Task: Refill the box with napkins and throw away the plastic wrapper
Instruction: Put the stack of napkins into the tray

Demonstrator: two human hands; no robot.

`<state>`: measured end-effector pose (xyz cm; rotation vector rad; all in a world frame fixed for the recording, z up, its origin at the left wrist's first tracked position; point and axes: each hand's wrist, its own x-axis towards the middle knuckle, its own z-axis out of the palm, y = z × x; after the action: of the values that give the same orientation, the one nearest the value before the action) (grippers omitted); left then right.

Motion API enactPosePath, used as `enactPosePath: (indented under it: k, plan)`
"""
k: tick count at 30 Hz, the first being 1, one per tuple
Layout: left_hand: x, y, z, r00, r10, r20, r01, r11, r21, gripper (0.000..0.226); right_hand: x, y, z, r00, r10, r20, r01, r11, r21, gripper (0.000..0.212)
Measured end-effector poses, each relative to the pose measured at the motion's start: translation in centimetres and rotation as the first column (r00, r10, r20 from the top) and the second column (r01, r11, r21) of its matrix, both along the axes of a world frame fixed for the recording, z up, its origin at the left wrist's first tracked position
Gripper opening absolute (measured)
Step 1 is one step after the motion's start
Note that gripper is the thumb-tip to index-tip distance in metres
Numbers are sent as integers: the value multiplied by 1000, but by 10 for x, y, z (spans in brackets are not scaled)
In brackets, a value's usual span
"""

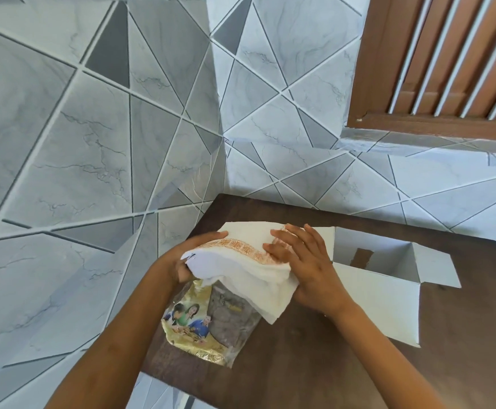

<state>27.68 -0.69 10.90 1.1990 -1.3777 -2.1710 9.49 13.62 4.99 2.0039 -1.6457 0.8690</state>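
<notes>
A stack of white napkins (249,261) with an orange patterned band is held above the dark wooden table (359,364). My left hand (187,255) grips the stack's left end from below. My right hand (302,261) presses on its right end, fingers spread over the top. Under the stack lies the plastic wrapper (208,329), gold with a printed picture of people, partly see-through, its top still beneath the napkins. To the right sits the open white cardboard box (382,278), flaps spread, inside visible with a brown slot in its bottom.
The table stands in a corner of grey geometric tiled walls (93,143). A brown louvred window frame (447,69) is at upper right. The table's left edge runs just past the wrapper; tiled floor shows below it.
</notes>
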Motion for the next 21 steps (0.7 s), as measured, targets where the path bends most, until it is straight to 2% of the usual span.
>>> enactPosePath:
  k: [3,5,7,9,12,15,17,18,20,21]
  plan:
    - [-7,-7,7,983,-178,43,177,984,31,23,-13,8,21,993,86,80,-84,996,-28,48]
    - [-12,-13,19,972,-231,28,232,972,-31,22,-23,17,37,965,72,253,-73,997,-7,47]
    - [-21,-15,29,966,-255,-40,250,964,-92,26,-30,25,55,891,24,453,-26,1000,0,37]
    - [-33,-11,43,941,-307,-142,290,948,-129,28,-40,31,73,782,2,624,17,1000,-24,36]
    - [-53,-7,53,863,-415,-287,372,908,-195,61,-59,40,94,562,-10,827,102,993,-57,37]
    - [-75,0,55,802,-497,-331,417,863,-285,81,-78,50,106,393,-76,916,159,987,14,3]
    - [-86,10,54,814,-523,-252,407,824,-393,87,-89,54,107,324,-92,942,137,989,49,19]
    - [-95,16,53,842,-517,-153,389,779,-491,84,-96,58,108,300,-113,947,127,989,78,26]
    - [-111,28,53,918,-396,6,300,686,-663,65,-104,66,108,273,-169,947,102,984,147,32]
    - [-118,32,54,943,-333,22,251,665,-704,55,-107,69,109,265,-179,947,89,983,161,31]
